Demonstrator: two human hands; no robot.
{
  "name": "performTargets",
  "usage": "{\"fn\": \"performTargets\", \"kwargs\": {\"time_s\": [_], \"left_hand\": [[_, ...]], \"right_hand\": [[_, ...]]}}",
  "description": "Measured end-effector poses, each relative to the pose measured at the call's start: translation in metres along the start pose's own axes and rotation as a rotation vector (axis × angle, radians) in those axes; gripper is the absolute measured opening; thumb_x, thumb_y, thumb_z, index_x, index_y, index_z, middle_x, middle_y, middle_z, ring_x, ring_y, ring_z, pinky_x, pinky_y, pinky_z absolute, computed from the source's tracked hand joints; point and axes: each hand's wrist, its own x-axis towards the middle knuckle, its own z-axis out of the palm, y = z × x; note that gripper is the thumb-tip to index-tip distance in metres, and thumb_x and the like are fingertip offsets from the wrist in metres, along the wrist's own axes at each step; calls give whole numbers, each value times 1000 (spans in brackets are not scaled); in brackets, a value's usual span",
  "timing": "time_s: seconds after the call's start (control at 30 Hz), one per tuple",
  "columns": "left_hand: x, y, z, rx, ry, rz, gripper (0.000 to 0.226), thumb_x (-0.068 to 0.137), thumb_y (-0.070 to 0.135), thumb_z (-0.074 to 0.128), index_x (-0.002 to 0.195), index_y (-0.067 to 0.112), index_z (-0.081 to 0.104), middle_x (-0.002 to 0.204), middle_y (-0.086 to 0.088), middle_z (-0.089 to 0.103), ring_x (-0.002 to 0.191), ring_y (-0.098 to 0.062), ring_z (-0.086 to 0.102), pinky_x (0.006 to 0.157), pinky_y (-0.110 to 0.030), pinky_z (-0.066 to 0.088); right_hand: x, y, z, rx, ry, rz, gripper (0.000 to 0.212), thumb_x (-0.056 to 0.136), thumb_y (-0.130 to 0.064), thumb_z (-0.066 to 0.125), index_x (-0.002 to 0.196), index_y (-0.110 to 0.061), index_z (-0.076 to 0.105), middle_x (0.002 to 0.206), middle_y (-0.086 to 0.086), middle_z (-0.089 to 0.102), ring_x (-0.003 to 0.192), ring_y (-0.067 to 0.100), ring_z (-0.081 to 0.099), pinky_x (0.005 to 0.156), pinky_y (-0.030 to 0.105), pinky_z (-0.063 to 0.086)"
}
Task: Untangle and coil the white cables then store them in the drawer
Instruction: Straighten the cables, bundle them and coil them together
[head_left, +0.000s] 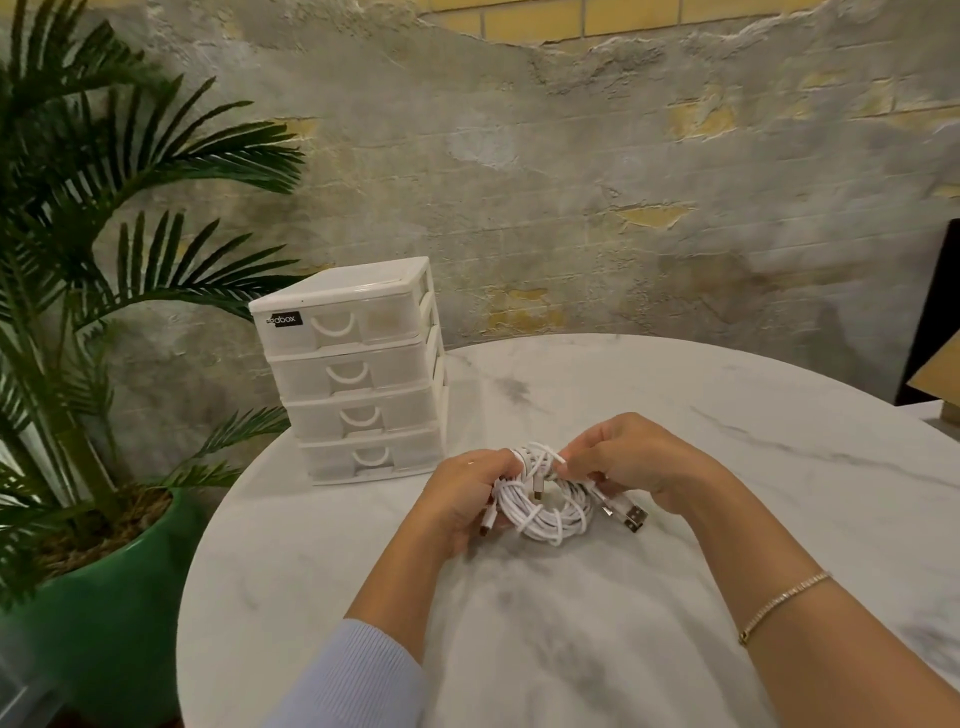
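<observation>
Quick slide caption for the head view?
Both hands, left and right, grip tangled white cables over marble table; drawer unit shut.

Table (675, 415): stood before the wall (571, 182).
Drawer unit (358, 374): on the table's far left edge.
Cables (545, 499): between both hands, above the table's middle, right of the drawer unit.
Plant (104, 260): left of the table, beside the drawer unit.

Soft, even indoor light, faint shadows under the arms, wide-angle bending and slight blur toward edges.
</observation>
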Motion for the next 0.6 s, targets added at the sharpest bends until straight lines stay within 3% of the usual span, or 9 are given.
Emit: {"fn": "performTargets", "kwargs": {"time_s": [0.1,0.23,0.37,0.43,0.5,0.6], "left_hand": [[2,-3,-3,164,91,74,23,76,14,64,54,21,66,56,-1,58,53,-19,50,52,-26,39],[5,-6,-4,307,165,186,11,76,18,68,76,28,73,82,5,70,78,-12,62,74,-26,49],[6,-8,-5,600,212,373,26,76,10,65,92,30,71,99,13,60,109,-10,47,93,-18,34],[5,-7,-2,733,194,446,31,78,7,59,95,29,72,108,9,60,117,-11,38,91,-11,25],[5,-9,3,788,179,418,31,80,9,55,99,28,72,108,7,59,117,-10,36,93,-15,30],[6,-11,6,842,233,387,20,78,30,65,97,35,71,106,6,61,113,-9,41,90,-20,37]], "right_hand": [[1,3,-2,-7,-10,6,12,75,-7,76,68,-11,67,62,1,60,56,12,48,53,21,39],[4,7,2,-94,-31,4,10,78,-14,76,72,-13,68,63,0,59,57,13,47,51,22,37],[6,5,5,-96,-20,0,12,82,-9,71,70,-12,66,59,1,56,52,11,47,50,22,39],[5,5,5,-119,-34,7,16,84,-6,66,69,-12,65,57,1,54,51,11,45,48,22,38],[5,5,6,-140,-33,17,15,83,-7,63,69,-10,66,56,3,52,49,13,43,48,23,35],[6,6,8,-136,-10,30,9,83,-9,62,76,-5,67,55,5,51,49,15,41,46,25,33]]}}
